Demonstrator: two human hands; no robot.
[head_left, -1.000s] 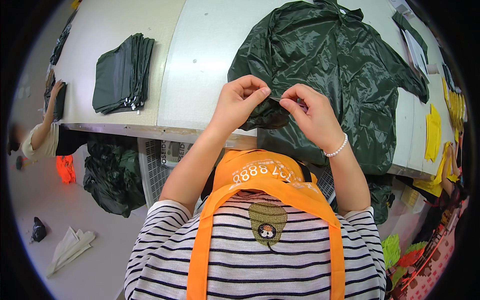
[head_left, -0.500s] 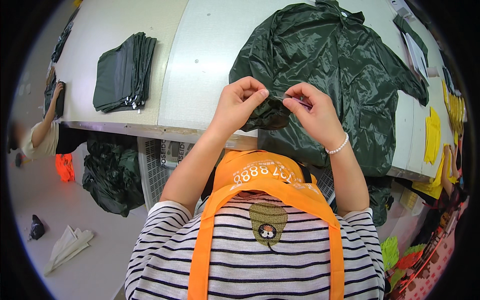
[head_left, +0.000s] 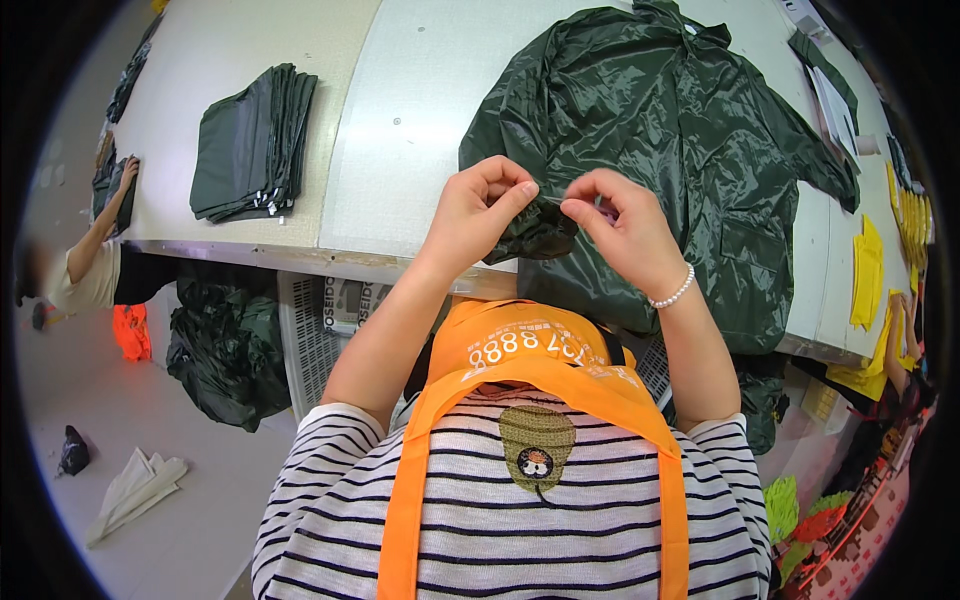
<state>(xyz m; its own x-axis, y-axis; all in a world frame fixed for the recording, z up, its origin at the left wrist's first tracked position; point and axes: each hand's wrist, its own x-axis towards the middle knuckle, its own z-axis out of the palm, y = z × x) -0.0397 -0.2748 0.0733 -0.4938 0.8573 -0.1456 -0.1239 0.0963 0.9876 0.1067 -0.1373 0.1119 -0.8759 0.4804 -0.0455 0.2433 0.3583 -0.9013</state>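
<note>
A shiny dark green rain jacket point(head_left: 690, 150) lies spread on the table, its collar toward the far side. Its left-hand sleeve bends toward me, and the gathered cuff point(head_left: 540, 232) sits between my hands. My left hand point(head_left: 478, 208) is closed, thumb and forefinger pinching at the cuff's upper edge. Just to the right, my right hand point(head_left: 625, 222) is closed with thumb and forefinger pressed together; what the tips pinch is too small to make out. Within its curled fingers shows part of a small purplish object point(head_left: 607, 211), mostly hidden.
A stack of folded dark green garments point(head_left: 250, 150) lies on the table point(head_left: 390, 190) to the left. Yellow garments point(head_left: 866, 275) are at the right edge. Below stand a grey crate point(head_left: 305, 345) and a dark green heap point(head_left: 225, 350). Another person's arm point(head_left: 100, 230) reaches in at far left.
My right hand has shifted slightly left, toward the left hand, and turned so that less of the purplish object shows. My left hand keeps its pinch at the cuff.
</note>
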